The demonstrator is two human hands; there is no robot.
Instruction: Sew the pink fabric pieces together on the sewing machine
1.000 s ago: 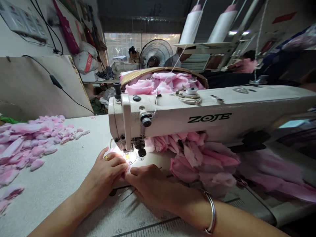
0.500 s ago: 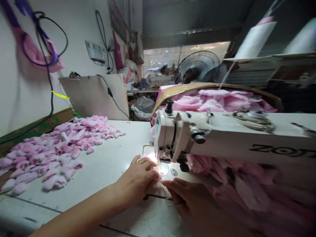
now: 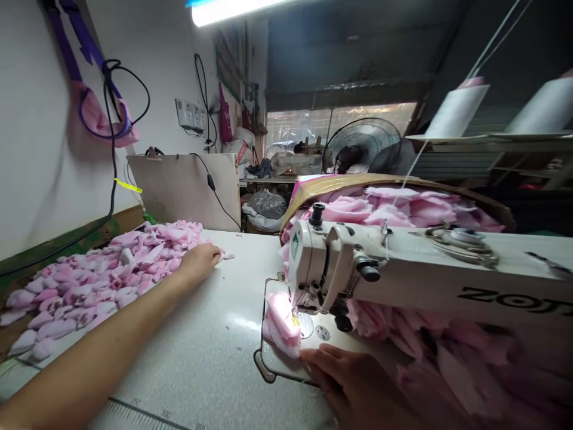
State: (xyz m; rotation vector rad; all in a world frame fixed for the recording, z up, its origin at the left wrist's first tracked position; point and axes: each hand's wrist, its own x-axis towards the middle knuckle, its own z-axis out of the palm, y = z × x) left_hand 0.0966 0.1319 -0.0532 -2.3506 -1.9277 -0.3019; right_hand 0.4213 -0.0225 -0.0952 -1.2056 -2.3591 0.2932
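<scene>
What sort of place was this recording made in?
Most likely a small garment or textile sewing workshop: an industrial sewing machine sits on a worktable, white thread cones stand above it, and cut pink fabric pieces are heaped nearby and in a large basket.

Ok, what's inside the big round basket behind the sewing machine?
Crumpled pink fabric pieces fill the round basket, heaped to its rim. Anything beneath them and the basket's floor are covered, and the sewing machine hides its near side.

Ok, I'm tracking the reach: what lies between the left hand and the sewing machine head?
In the head view, the white table top lies between the left hand and the sewing machine head, with a small pink scrap by the fingertips.
</scene>
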